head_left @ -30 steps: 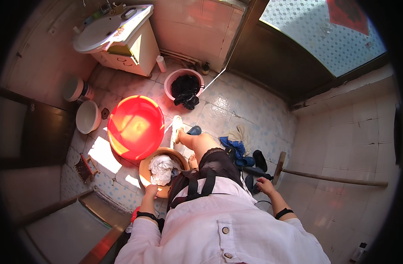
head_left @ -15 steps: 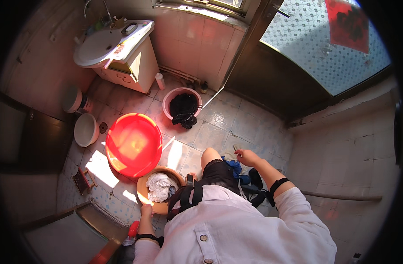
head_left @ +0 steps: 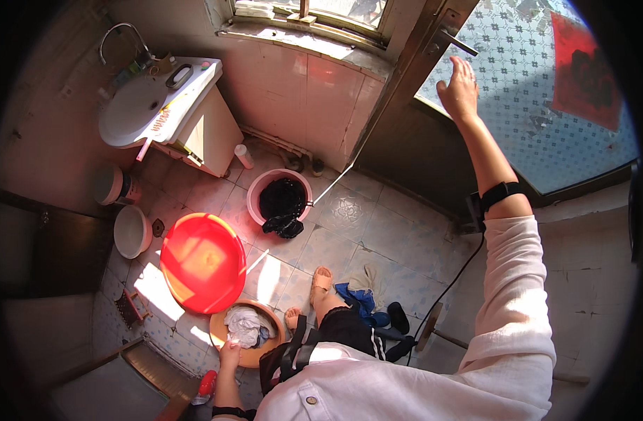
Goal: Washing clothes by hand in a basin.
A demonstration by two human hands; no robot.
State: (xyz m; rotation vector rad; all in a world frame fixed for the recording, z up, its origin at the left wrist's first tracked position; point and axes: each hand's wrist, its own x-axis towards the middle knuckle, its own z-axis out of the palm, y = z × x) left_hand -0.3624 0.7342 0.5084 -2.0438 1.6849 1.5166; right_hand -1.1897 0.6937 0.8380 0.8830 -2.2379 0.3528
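My left hand (head_left: 230, 353) grips the near left rim of a tan-orange basin (head_left: 218, 321), which is held low beside my legs. Crumpled white laundry (head_left: 244, 325), with some grey-blue cloth, lies in that basin. Stretched up and forward, my right hand (head_left: 461, 90) has its fingers apart and holds nothing. It is just below the door handle (head_left: 459, 43), with a small gap visible between them. The door's patterned glass pane (head_left: 504, 84) is behind this hand.
A large red basin (head_left: 203, 263) is on the tiles left of my feet. Beyond it, a pink basin (head_left: 253, 205) holds black clothes (head_left: 282, 200). A white sink cabinet (head_left: 210, 133) stands far left. Blue clothing (head_left: 356, 298) and dark shoes (head_left: 398, 318) lie right of my legs.
My right hand has risen from beside my knee to near the door handle, its fingers now spread. My feet have come into view. My left hand stays on the tan-orange basin.
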